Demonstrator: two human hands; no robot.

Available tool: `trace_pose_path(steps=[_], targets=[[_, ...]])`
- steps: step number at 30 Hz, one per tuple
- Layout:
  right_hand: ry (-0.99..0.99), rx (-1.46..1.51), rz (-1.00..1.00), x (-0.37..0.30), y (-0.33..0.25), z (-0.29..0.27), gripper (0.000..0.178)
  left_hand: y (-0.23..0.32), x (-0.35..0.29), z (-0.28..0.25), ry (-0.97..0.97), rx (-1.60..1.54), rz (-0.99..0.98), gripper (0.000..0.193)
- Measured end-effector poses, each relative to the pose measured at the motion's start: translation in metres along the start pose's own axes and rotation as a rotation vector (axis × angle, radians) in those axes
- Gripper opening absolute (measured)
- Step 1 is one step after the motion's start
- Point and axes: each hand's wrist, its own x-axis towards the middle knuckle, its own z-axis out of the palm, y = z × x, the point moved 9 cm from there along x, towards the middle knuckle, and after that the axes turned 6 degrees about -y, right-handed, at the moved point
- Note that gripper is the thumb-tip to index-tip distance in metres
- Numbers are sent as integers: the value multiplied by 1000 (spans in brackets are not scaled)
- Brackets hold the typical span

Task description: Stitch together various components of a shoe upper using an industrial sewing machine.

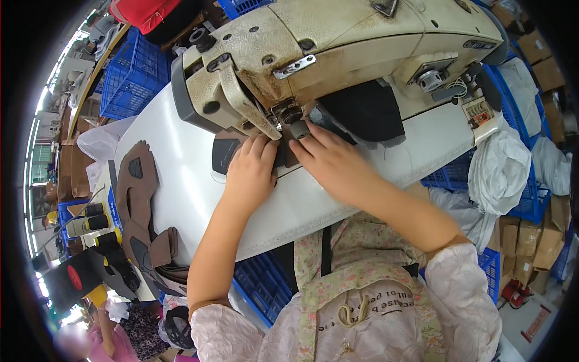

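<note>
Head view, left to right. A blue crate (134,75) stands beyond the left end of the white table (181,199). On the table's left side lie brown cut pieces (139,181) bearing dark patches, overlapping near the front edge; their curved outlines hold without creasing, so I judge them light and fairly stiff, like felt or lined cloth. Best hold: flat, by a broad edge clear of the patches.

Next, the brown-and-black workpiece (225,154): it lies flat on the table below the head of the cream sewing machine (356,57), its left end showing past the fingers. Estimate: light, pliable, not fragile, moderately grippy on the brown face; the smooth tabletop should let it slide easily. Flat fingertip pressure either side of the presser area seems a better hold than a pinch, which could pucker it.

Left hand (250,172): fingers uncurled, laid over the workpiece, not closed around it. Right hand (335,160): fingers bent, tips close beside the presser area; whether they pinch or only press, cannot tell.

Right of the needle, a black panel (365,111) lies with its near edge frayed; probably soft and thin, best taken by the near edge. Its join to the workpiece is hidden. Far right: a white bundle (500,172), crumpled.
</note>
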Motion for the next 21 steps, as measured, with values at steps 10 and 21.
trace_pose_path(steps=[10, 21], targets=[[-86, 33, -4, 8, 8, 29, 35, 12, -8, 1, 120, 25, 91, 54], [-48, 163, -194, 4, 24, 27, 31, 11, -10, 8, 141, 132, 123, 56]])
